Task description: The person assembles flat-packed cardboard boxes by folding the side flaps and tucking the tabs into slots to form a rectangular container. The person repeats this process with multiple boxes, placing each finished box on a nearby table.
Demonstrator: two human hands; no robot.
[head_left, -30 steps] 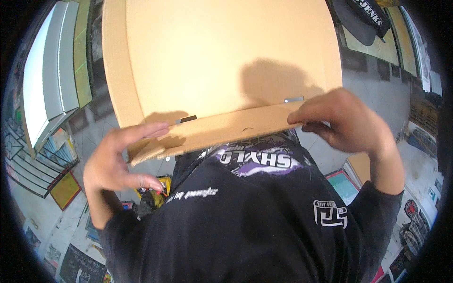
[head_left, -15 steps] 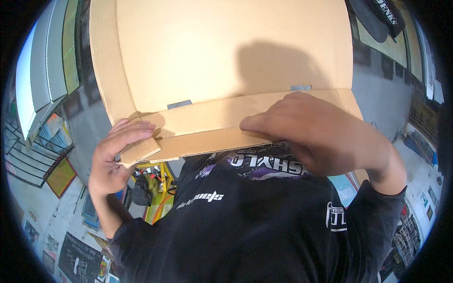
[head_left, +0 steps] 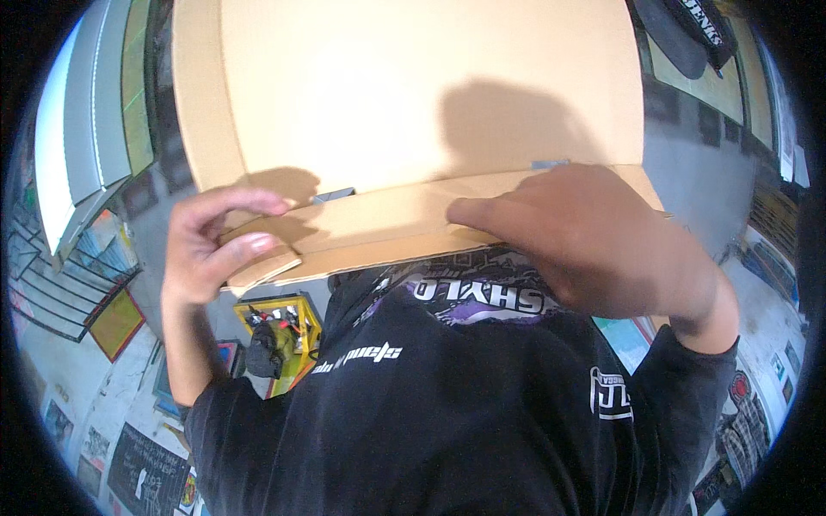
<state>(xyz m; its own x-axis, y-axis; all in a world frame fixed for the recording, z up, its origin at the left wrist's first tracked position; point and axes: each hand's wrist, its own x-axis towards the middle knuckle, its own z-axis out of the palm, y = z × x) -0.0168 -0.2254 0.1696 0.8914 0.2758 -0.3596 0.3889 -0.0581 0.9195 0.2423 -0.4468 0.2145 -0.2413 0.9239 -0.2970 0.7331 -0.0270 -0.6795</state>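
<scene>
A large unfolded cardboard box [head_left: 361,95] spreads out before me, its plain brown inside facing up. Along its near side runs a folded flap [head_left: 379,230], with two small slots showing at the crease. At the flap's left end is my left hand [head_left: 206,245], thumb and fingers parted around the corner, the thumb over a small cardboard tab [head_left: 271,268]. Whether the thumb presses on the tab I cannot tell. My right hand [head_left: 585,228] grips the right part of the near flap, one finger pointing left along it; its other fingers are partly hidden.
Below left stands a yellow-framed rack [head_left: 301,322] with a dark bundle and tools. A black wire rack [head_left: 64,275] is at the far left. A dark cap [head_left: 680,39] lies at the upper right. A chalkboard [head_left: 142,473] is at the lower left.
My left hand has loosened from the box's left corner; its fingers have lifted and spread from the thumb. The near flap has tilted slightly. My right hand stays on the flap.
</scene>
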